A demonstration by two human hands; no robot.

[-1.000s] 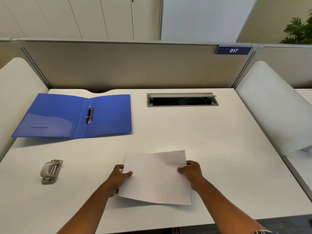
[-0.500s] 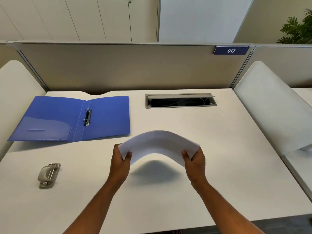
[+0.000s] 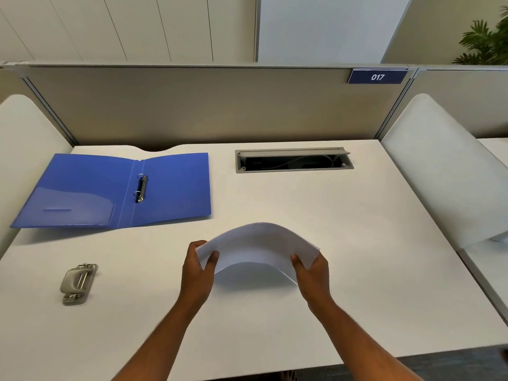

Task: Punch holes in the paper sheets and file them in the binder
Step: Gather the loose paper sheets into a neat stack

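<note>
White desk (image 3: 357,243) fills most of the frame, with a beige partition behind it, an open blue binder (image 3: 115,191) lying flat at upper left and a grey hole punch (image 3: 78,283) at lower left, both well apart from the hands. At centre, white paper (image 3: 258,244) is bowed upward into an arch above the desk, its middle raised and its two side edges lower. The left hand (image 3: 199,266) pinches the paper's left edge and the right hand (image 3: 313,269) pinches its right edge, thumbs on the near face and fingers behind, so the arch spans between both grips.
</note>
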